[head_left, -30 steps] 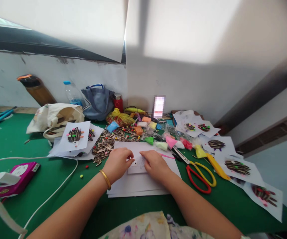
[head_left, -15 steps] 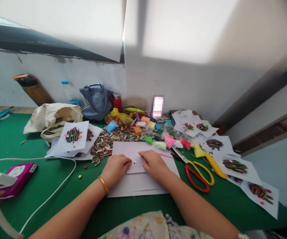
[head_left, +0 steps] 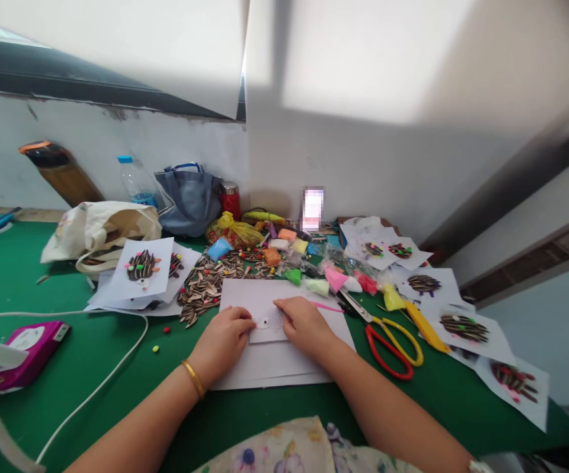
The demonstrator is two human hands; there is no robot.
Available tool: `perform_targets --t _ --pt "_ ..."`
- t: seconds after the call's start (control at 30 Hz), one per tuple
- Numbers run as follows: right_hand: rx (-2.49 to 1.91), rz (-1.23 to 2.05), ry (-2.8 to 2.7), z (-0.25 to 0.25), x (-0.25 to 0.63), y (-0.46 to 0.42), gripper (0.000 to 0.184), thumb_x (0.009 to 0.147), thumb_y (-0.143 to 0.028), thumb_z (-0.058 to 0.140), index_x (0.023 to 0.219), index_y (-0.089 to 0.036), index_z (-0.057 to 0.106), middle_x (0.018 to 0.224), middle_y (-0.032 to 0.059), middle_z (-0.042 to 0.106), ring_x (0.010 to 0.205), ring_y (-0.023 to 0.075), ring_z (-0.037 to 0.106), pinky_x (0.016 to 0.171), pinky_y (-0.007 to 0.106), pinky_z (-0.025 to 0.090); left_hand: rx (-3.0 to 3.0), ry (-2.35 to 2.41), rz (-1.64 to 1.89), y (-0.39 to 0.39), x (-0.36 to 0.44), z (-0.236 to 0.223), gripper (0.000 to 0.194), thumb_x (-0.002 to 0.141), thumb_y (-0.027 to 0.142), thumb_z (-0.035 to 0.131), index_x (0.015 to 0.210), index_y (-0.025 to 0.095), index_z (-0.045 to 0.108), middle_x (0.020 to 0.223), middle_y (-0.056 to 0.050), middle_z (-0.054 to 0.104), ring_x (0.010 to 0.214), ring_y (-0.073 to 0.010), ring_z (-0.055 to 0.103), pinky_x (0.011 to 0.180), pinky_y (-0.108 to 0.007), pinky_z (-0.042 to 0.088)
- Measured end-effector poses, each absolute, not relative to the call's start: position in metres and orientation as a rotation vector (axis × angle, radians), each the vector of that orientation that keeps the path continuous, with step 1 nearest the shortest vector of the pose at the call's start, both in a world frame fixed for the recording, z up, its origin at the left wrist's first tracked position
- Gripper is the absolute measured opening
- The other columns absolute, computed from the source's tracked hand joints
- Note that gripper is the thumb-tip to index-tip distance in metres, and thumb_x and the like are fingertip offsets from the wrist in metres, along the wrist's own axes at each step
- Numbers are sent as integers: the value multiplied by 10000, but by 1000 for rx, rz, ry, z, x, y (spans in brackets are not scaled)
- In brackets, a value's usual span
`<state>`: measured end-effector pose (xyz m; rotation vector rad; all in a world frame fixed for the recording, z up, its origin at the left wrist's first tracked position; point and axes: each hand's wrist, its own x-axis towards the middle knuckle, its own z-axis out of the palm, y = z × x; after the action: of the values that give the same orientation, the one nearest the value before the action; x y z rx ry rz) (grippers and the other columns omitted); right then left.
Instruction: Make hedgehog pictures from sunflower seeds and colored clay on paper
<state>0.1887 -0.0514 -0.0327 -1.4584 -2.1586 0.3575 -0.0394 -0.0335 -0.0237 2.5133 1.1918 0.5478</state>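
A small white card [head_left: 269,336] lies on larger white sheets [head_left: 245,374]. On it a hedgehog outline shows a black eye at its pointed snout; the body carries a fine grey pattern. My left hand [head_left: 221,343] is beside the card's left edge, thumb and fingers pressed together near the snout; whatever they pinch is hidden. My right hand [head_left: 309,325] lies over the card's right part with the index finger stretched out, covering some of the drawing. Sunflower seeds [head_left: 203,289] form a pile just beyond the left hand.
Open scissors [head_left: 387,341] and a yellow cutter [head_left: 426,328] lie at right. Bagged coloured clay [head_left: 336,279] sits behind the sheets. Finished seed hedgehog cards [head_left: 149,286] are stacked left, others [head_left: 464,328] right. A white cable [head_left: 117,368] loops near my left forearm.
My left hand has drawn slightly left, away from the snout, showing more of the card there. My right hand stays in place on the card. The view has shifted a little.
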Motion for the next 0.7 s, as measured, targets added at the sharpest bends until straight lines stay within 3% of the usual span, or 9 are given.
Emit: perform_targets --t 0.2,0.7 --pt "-1457 355 -2165 -31 188 -52 435 834 -92 496 1250 -166 599 1182 96 668 1118 221 572 1004 380 430 2551 1185 486 -36 -36 -20 314 847 110 499 979 247 750 1016 -61 697 955 -214 625 1069 -479 370" --pt "-1467 423 -2133 -37 194 -47 564 734 -25 457 1266 -145 600 1200 103 664 1122 223 574 1030 389 435 2546 1200 418 -37 -37 -16 334 827 104 494 971 275 742 1024 -38 699 973 -202 634 1115 -521 278"
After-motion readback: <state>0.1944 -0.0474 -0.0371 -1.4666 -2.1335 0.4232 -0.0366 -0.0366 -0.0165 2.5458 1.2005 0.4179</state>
